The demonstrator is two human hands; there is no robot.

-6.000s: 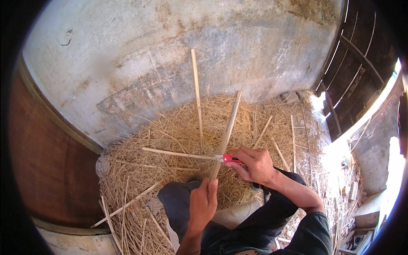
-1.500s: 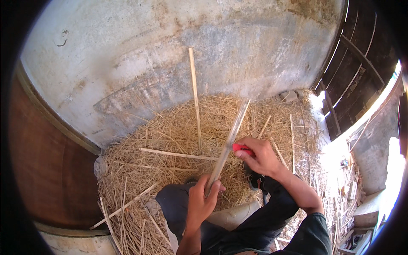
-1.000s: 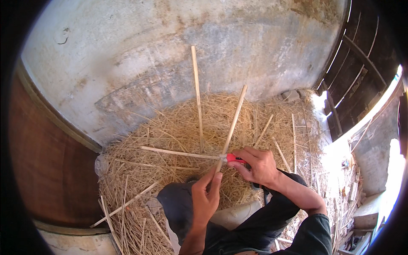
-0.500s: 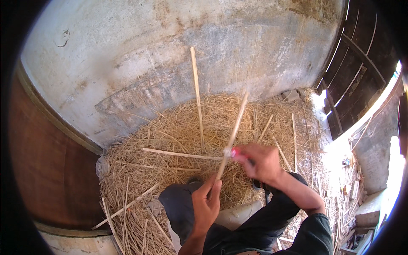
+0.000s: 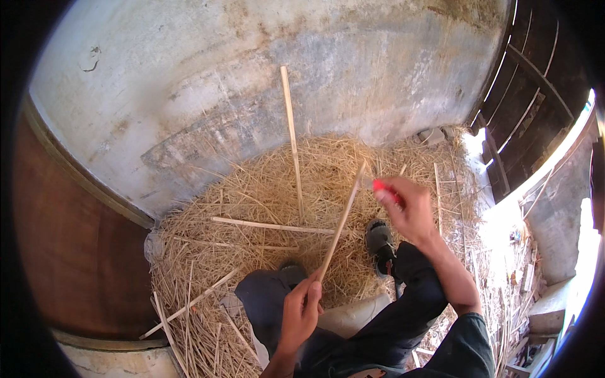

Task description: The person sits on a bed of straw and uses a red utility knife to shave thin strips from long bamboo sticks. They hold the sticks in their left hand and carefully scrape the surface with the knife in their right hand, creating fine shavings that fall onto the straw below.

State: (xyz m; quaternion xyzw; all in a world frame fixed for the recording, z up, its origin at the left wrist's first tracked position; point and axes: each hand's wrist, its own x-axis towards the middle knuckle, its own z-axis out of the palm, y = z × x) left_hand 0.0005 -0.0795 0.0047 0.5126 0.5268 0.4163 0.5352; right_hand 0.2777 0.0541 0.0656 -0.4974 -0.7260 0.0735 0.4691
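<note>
My left hand (image 5: 299,318) is closed around the lower end of a pale wooden stick (image 5: 341,223), which slants up and away to the right over the straw. Closed in my right hand (image 5: 411,206) is the red handle of a small knife (image 5: 380,185). Its blade is blurred and points left, close beside the stick's upper end; whether they touch I cannot tell. Beyond my hands, another pale stick (image 5: 291,129) stands upright, leaning toward the wall. A further stick (image 5: 268,224) lies crosswise on the straw, its right end passing behind the held one.
Straw and shavings (image 5: 252,201) cover the floor. A stained wall (image 5: 220,94) rises at the far side, and a brown panel (image 5: 82,252) stands left. My sandalled foot (image 5: 379,242) rests on the straw. Several sticks lie at lower left; dark boards (image 5: 529,82) are upper right.
My right hand has moved up and away along the stick with the knife, from its middle to near its far end. The held stick's far end has dropped lower.
</note>
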